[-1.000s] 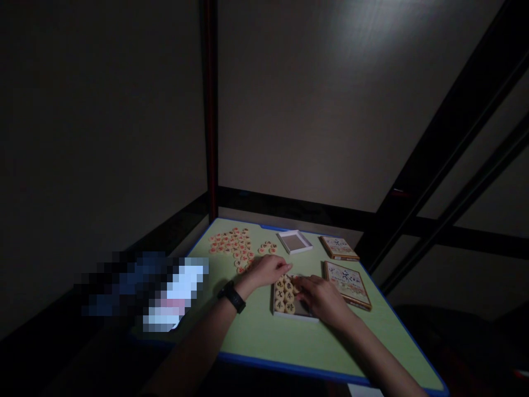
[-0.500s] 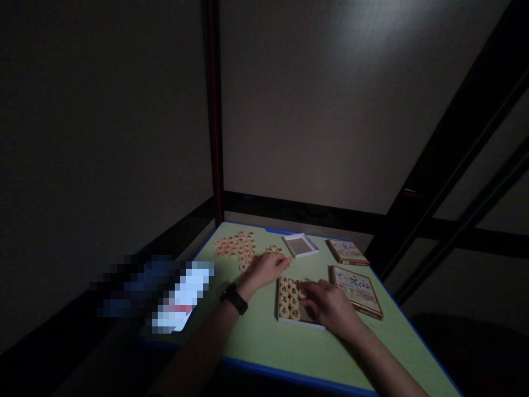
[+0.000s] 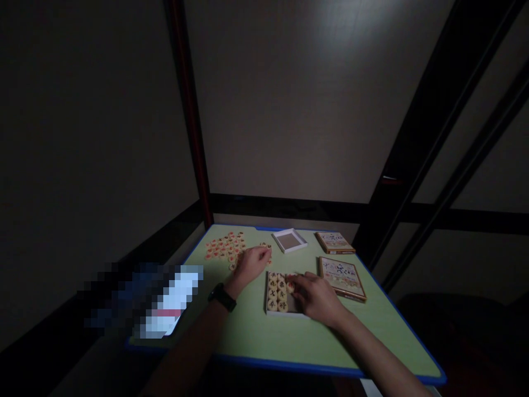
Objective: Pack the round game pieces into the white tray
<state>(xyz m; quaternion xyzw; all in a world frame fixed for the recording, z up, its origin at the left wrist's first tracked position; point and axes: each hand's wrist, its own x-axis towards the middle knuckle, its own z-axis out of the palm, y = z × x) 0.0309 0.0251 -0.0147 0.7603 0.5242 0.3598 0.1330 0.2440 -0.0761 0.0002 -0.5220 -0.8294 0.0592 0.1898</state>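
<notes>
Round wooden Chinese chess pieces [image 3: 282, 305] with black characters fill two columns of a shallow white box [image 3: 285, 314]. Over the box's right part, my right hand [image 3: 317, 298] has its thumb and fingers at a red-marked Chinese chess piece [image 3: 291, 288] at the top of the third column. My left hand [image 3: 253, 263], with a dark watch [image 3: 222, 298] on its wrist, reaches to a small group of pieces [image 3: 264, 245] beyond the box. Its fingertips are drawn together there; whatever lies between them is hidden.
Many loose pieces [image 3: 225, 246] are spread at the table's far left. A white box lid [image 3: 290, 241] lies at the back. Two printed boxes [image 3: 335, 242] [image 3: 342, 278] rest on the right. A pixelated bright device [image 3: 176, 300] is at the left edge of the green table [image 3: 248, 342].
The view has swung slightly right. My left hand has moved a little left and away, up to the small group of pieces. My right hand stays at the red-marked piece in the box.
</notes>
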